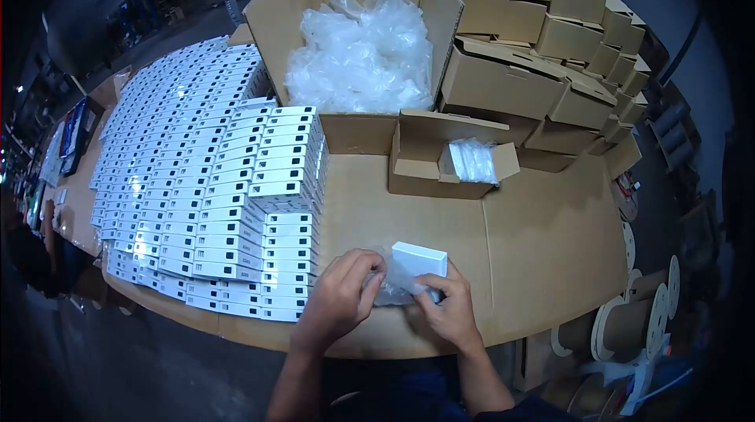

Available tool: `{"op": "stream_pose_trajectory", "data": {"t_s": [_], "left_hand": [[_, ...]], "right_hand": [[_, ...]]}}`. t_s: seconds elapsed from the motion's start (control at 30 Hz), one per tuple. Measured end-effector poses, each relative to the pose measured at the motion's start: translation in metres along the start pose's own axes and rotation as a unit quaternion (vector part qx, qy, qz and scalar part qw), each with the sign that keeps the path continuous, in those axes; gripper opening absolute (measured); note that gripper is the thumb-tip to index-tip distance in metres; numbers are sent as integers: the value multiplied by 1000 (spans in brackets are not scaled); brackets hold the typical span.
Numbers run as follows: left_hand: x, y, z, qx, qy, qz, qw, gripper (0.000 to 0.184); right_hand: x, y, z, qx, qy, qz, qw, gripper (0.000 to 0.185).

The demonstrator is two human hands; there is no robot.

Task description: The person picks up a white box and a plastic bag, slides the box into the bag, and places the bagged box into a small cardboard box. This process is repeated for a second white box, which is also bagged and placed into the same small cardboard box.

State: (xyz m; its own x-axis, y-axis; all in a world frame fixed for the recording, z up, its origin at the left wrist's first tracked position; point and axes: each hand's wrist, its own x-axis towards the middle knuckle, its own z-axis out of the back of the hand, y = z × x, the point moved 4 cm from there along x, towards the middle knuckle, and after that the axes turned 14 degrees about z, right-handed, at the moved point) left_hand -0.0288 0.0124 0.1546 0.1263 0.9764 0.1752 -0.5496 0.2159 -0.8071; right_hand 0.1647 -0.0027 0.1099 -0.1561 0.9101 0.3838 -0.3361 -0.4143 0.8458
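A cardboard-covered tabletop point(554, 253) spreads before the person, its near edge curving past the forearms. Tight rows of stacked white boxes point(185, 162) fill its left side, from the far left corner down to the near edge. Brown cartons point(503, 84) are piled at the far right corner. Between these, at the far edge, stands a large open carton point(275, 17) heaped with crumpled clear plastic point(362, 52). In front of it, right of the middle, a smaller open carton point(425, 182) holds white packs in clear wrapping point(473, 161).

Near the middle of the near edge, the left hand point(344, 292) pinches a clear bag point(393, 287), while the right hand point(448, 304) grasps a single white box point(421, 255) by its lower right part. The bag overlaps the box's lower left; whether the box is inside it cannot be told.
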Motion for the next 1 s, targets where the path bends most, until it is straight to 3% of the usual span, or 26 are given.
{"op": "stream_pose_trajectory", "data": {"t_s": [0.1,0.27,0.37,0.47,0.57,0.6,0.67,0.77,0.83,0.87,0.97,1.0], "left_hand": [[0,3,6,36,64,37,997,9],[12,3,13,13,74,-8,997,8],[16,5,13,1,120,107,987,9],[18,12,12,-5,169,154,973,13],[17,19,9,-10,39,22,999,18],[22,26,9,-40,88,74,993,24],[21,41,10,-66,58,138,987,29],[9,67,-9,-250,-31,180,951,15],[-2,75,-31,-455,-157,127,867,39],[-11,86,-40,-462,-129,121,869,73],[-31,84,-56,-534,37,203,820,81],[-33,71,-49,-508,64,222,829,73]], "right_hand": [[7,6,3,-8,62,3,998,11],[14,5,7,-13,106,-1,994,17],[15,10,5,-38,125,15,991,17],[11,7,5,-53,117,-4,992,18],[3,5,5,-59,103,-16,993,18],[2,5,4,-52,116,-13,992,18],[0,3,3,-27,110,-10,994,17],[-6,-3,3,9,66,-68,995,15],[-7,-7,3,31,35,-85,995,15],[-7,-9,3,40,19,-74,996,15],[-5,-10,5,20,-2,-46,999,14],[-3,-7,4,8,-5,-33,999,14]]}}
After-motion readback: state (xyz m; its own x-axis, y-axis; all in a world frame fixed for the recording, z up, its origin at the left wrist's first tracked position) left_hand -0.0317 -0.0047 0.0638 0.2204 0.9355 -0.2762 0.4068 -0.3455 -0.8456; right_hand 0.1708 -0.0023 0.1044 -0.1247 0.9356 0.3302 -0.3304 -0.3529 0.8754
